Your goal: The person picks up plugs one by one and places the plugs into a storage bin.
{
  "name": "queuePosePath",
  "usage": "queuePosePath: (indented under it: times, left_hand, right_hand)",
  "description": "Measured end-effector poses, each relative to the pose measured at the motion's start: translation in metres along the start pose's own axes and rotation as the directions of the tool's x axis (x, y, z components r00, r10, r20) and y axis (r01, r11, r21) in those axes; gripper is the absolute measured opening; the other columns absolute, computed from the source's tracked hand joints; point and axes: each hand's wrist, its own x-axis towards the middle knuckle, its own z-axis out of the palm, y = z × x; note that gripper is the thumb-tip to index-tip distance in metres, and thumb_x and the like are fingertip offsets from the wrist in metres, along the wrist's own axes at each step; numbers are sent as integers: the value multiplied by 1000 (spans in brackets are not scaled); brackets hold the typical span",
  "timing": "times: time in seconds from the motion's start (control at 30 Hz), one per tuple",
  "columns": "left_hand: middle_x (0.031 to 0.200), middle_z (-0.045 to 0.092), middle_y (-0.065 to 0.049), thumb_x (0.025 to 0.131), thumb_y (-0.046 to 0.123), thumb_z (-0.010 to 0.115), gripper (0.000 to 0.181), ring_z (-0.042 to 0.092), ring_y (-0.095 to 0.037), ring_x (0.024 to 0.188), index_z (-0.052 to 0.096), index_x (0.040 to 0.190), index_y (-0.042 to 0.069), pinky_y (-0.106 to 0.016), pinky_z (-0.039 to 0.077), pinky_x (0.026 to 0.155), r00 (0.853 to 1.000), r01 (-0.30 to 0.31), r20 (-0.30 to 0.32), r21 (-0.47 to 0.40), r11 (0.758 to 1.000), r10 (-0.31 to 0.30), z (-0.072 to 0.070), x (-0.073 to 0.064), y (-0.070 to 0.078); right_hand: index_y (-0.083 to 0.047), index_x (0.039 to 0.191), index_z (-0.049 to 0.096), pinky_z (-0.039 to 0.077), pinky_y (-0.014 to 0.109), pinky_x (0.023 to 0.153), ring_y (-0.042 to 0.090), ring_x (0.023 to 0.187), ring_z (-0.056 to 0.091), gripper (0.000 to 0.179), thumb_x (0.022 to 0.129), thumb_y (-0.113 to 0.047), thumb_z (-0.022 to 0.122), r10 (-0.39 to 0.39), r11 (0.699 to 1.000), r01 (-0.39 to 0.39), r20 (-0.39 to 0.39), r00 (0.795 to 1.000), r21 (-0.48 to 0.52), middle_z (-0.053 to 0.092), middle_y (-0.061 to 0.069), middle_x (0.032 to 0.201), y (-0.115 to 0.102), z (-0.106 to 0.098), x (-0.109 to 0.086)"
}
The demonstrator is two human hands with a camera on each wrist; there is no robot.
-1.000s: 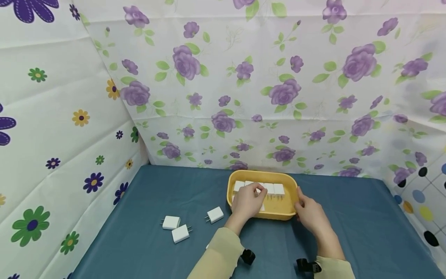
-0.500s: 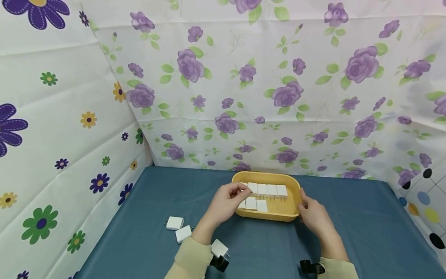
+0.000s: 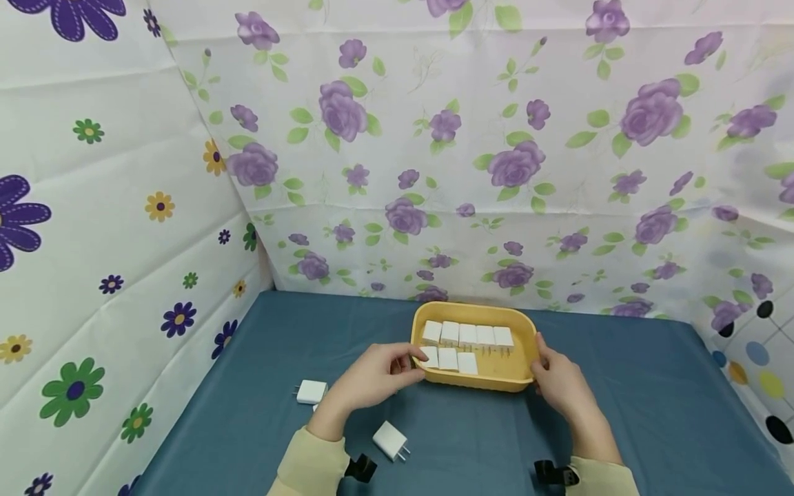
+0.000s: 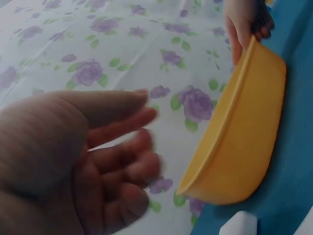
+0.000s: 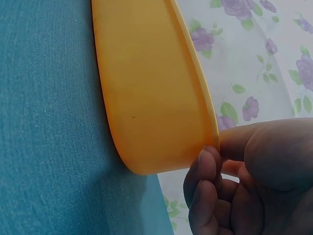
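Note:
A yellow tray [image 3: 474, 383] stands near the back of the table, with white charger plugs in two rows inside. Five or so, several [image 3: 468, 335], form the back row; three [image 3: 448, 359] lie at the front left. My right hand [image 3: 561, 386] pinches the tray's right rim, thumb and fingers on either side in the right wrist view. By the tray's front left corner, my left hand [image 3: 378, 375] holds nothing, its fingers loosely bent. The left wrist view shows that hand [image 4: 107, 152] apart from the tray [image 4: 244, 132].
On the blue tablecloth [image 3: 248, 427], one charger plug [image 3: 390, 440] lies below my left hand and another [image 3: 311, 392] to its left. A third is mostly hidden behind the left wrist. A flowered cloth [image 3: 422, 172] hangs close behind the tray.
My left hand has come out of the tray and moved left and toward me, uncovering the front row of charger plugs. My right hand stays on the rim.

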Motion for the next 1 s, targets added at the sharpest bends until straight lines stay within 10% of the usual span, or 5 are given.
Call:
queuePosePath:
  times: [0.23, 0.57, 1.0]
  left_hand:
    - [70, 58, 6, 100, 30, 78, 32, 51, -10, 55, 75, 130, 18, -28, 38, 51, 986, 114, 81, 305, 946, -145, 5, -10, 13]
    - [103, 77, -4, 85, 39, 90, 54, 71, -19, 83, 76, 129, 11, -45, 60, 74, 935, 235, 56, 641, 731, -350, 35, -21, 22]
    - [106, 72, -1, 70, 21, 102, 57, 69, -17, 91, 79, 122, 19, -40, 61, 79, 929, 131, 160, 701, 701, -334, 61, -15, 20]
  right_hand:
    - [-12, 172, 15, 47, 38, 64, 22, 72, 61, 66, 112, -20, 42, -8, 1000, 8, -4, 1000, 7, 61, 9, 82, -1, 0, 0]
    - [-13, 172, 15, 47, 38, 65, 22, 72, 61, 65, 113, -20, 42, -13, 1000, 13, -5, 1000, 10, 61, 9, 82, -5, -2, 1]
    - [-12, 172, 15, 52, 40, 69, 24, 76, 64, 65, 112, -19, 43, 2, 1000, -2, 6, 1000, 21, 62, 11, 88, -1, -2, 0]
